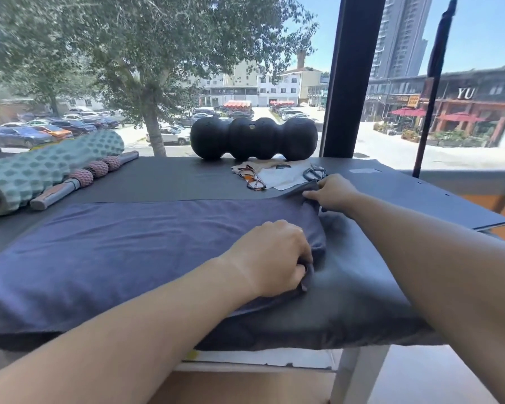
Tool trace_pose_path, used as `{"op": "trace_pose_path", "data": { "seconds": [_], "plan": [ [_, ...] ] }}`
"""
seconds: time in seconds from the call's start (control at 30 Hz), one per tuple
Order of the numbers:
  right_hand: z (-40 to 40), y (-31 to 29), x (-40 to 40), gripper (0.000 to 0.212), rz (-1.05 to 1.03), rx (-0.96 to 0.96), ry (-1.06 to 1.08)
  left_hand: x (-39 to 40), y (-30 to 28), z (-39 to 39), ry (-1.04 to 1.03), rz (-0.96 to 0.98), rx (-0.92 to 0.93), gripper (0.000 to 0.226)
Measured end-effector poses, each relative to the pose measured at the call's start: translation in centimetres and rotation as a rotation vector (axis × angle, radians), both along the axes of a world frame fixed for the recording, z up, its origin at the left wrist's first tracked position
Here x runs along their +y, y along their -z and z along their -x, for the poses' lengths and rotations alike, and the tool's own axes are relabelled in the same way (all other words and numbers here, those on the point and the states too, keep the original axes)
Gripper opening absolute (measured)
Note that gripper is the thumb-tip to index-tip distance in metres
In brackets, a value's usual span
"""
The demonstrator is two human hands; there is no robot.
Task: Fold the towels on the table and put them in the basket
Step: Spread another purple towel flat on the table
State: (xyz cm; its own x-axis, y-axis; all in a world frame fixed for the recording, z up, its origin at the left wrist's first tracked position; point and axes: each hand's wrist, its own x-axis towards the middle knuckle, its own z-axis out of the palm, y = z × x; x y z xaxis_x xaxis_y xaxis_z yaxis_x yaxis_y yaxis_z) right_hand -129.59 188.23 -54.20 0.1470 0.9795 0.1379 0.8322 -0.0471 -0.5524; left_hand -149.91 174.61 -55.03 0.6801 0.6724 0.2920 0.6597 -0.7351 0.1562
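- The blue towel [123, 246] lies spread flat over the dark table [169, 179], covering most of its near half.
- The left hand [274, 258] is curled tight on the towel's right edge at the near corner, fingers and thumb pinching a bunch of cloth.
- The right hand [331, 192] grips the towel's far right corner, fingers closed round the fabric, thumb pointing left.
- Beyond the towel: a black peanut roller [252, 138] by the window, glasses [252, 177] on papers, scissors [314, 172] just beside the right hand.
- Left of the towel: a teal foam roller [41, 170] and a massage stick [85, 177].
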Motion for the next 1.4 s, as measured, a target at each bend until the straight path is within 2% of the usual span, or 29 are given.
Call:
{"op": "trace_pose_path", "data": {
  "seconds": [0.13,0.2,0.27,0.37,0.47,0.53,0.6,0.7,0.8,0.9,1.07,1.2,1.27,1.4],
  "plan": [
    [0.0,-0.6,-0.2,0.035,-0.012,-0.007,-0.005,0.4,-0.2,1.2,-0.108,0.140,-0.172,0.026],
    [0.1,-0.9,-0.3,0.032,0.011,-0.035,-0.016,0.5,-0.4,2.0,-0.190,0.193,-0.180,0.024],
    [0.2,-0.9,-0.2,0.026,0.040,-0.061,-0.034,0.4,-0.3,2.3,-0.234,0.192,-0.109,0.029],
    [0.4,-0.7,0.4,0.023,0.064,-0.060,-0.012,-0.4,-0.1,2.2,-0.243,0.106,0.041,0.049],
    [0.8,-0.5,0.4,0.024,0.085,-0.087,-0.001,-0.7,-0.6,2.0,-0.214,0.038,0.211,0.054],
    [0.9,-0.3,0.3,0.025,0.087,-0.093,0.005,-0.5,-0.8,2.1,-0.223,0.043,0.212,0.045],
    [0.8,-0.3,0.1,0.028,0.074,-0.067,0.026,-0.3,-0.8,2.2,-0.275,0.074,0.094,0.041],
    [0.7,-0.6,-0.3,0.029,0.042,0.001,0.027,-0.6,-1.0,1.6,-0.354,0.097,-0.199,0.046],
    [0.0,-1.1,-0.3,0.034,0.007,0.112,0.069,-2.2,-1.7,0.2,-0.320,0.056,-0.452,0.050],
    [-0.6,-1.9,-0.5,0.028,0.006,0.160,0.114,-4.3,-1.8,-2.2,-0.256,0.152,-0.483,0.049],
    [-2.1,-2.5,-1.2,0.037,0.052,0.092,0.199,-6.6,0.3,-6.2,-0.198,0.262,-0.450,0.034],
    [-3.6,-2.9,-2.0,0.025,0.092,-0.078,0.213,-7.4,1.6,-8.6,-0.139,0.390,-0.606,0.027],
    [-4.8,-3.1,-2.3,0.017,0.086,-0.067,0.243,-7.8,1.8,-9.8,-0.116,0.457,-0.676,0.028],
    [-6.8,-4.3,-3.7,0.032,0.097,-0.016,0.297,-8.5,1.4,-12.0,-0.069,0.664,-0.809,0.031]
  ]
}}
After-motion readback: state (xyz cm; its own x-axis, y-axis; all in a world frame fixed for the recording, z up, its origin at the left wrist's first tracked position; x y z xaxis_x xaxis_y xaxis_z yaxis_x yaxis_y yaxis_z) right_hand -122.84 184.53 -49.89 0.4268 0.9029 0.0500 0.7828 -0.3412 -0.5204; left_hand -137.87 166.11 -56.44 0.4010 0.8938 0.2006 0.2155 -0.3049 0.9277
